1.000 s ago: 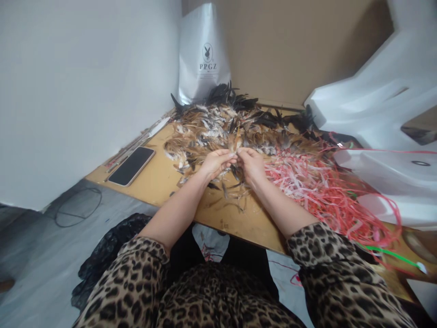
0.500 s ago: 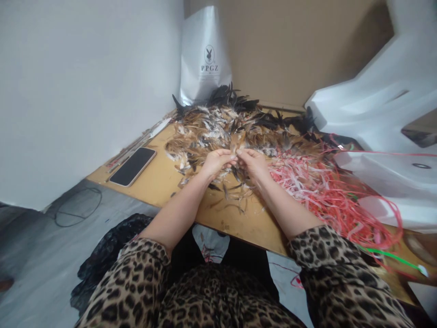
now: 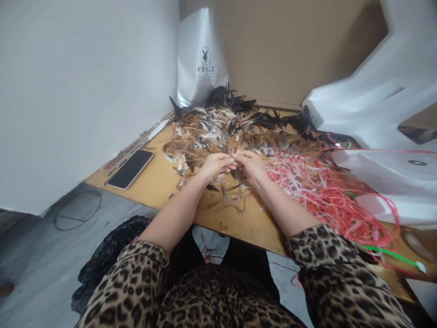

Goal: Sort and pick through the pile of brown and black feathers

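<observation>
My left hand [image 3: 217,165] and my right hand [image 3: 250,164] meet fingertip to fingertip over the front of a feather pile. Both are closed in a pinch on a small brown feather [image 3: 235,143], whose tip points away from me; its lower end is hidden by my fingers. Brown, white and black feathers [image 3: 211,125] spread out behind my hands. A few loose dark feathers [image 3: 235,191] lie on the wooden table [image 3: 218,218] below my wrists. To the right of my right hand sits a tangle of red and pink ribbon strips [image 3: 307,182].
A phone [image 3: 131,168] lies at the table's left end. Behind the feathers stands a white bag [image 3: 203,59] against the brown wall. A white machine [image 3: 368,91] takes up the right side. A green strip [image 3: 392,256] is near the right front. Below is a black plastic bag [image 3: 105,255].
The camera view has shifted slightly. My hands stay together in a pinch, with the fingers moved a little, and the feather between them shows more clearly.
</observation>
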Motion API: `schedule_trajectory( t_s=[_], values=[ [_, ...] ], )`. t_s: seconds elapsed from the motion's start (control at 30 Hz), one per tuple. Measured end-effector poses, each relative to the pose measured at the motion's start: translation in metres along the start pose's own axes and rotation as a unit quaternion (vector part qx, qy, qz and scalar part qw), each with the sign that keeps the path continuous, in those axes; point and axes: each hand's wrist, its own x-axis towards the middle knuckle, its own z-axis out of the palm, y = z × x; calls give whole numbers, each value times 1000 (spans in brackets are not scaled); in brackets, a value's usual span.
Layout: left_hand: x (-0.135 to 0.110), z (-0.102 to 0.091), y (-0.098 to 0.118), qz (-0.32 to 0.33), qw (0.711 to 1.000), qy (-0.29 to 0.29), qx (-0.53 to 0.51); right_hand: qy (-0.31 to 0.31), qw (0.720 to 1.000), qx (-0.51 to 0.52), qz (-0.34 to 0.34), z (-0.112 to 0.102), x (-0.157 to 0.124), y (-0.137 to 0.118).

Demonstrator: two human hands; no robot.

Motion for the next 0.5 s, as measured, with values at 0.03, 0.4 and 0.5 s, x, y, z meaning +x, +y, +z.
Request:
schedule_trajectory(
  t_s=[0.03,0.4,0.5],
  values=[
    [0,0,0,3,1000,-1,8,-4,1000,-9,3,-1,1,0],
    [-2,4,4,60,994,33,82,-8,995,-95,-44,-4,2,-8],
    [1,0,4,78,994,57,59,-38,982,-172,-62,-13,2,-16]
  ],
)
